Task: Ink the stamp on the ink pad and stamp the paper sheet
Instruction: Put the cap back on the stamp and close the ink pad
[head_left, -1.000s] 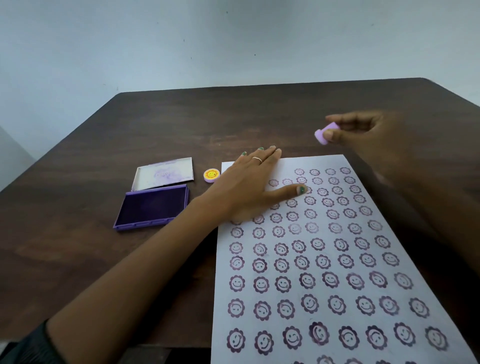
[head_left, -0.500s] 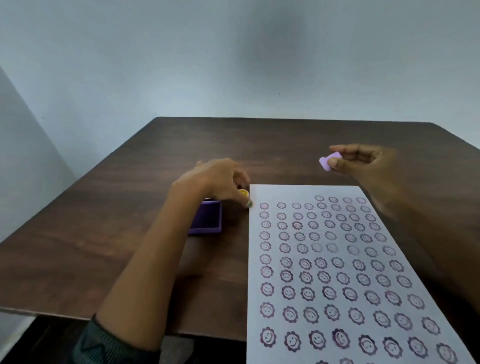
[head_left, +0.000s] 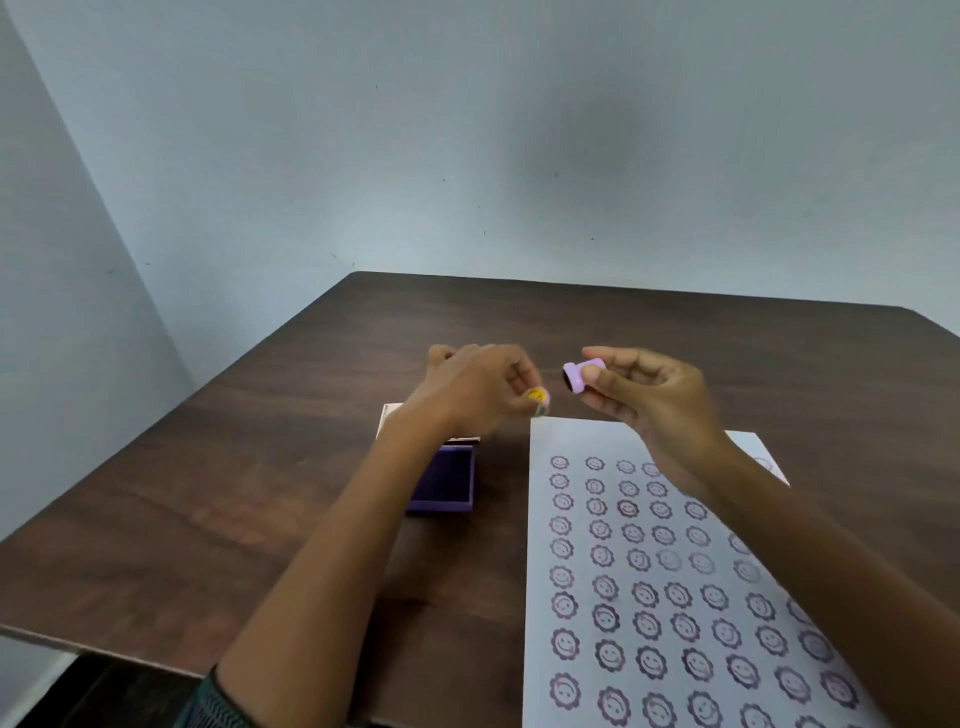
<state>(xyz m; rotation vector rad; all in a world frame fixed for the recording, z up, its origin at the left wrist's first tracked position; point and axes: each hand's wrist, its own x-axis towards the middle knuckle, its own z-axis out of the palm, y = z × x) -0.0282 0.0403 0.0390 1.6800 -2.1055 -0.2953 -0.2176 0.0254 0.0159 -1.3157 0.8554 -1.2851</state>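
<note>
The left hand, which was lying flat on the paper a second ago, is now pinching the yellow cap, lifted off the bench. The right hand is gripping the stamp facing it, above the paper's far edge. Capping looks likely; the pad is sitting open by the left wrist.

Two bare forearms reach in from the bottom edge, ending in the left hand and the right hand. A dark ribbed sleeve cuff with a greenish knit pattern sits near the left elbow. The right arm shows no sleeve.
</note>
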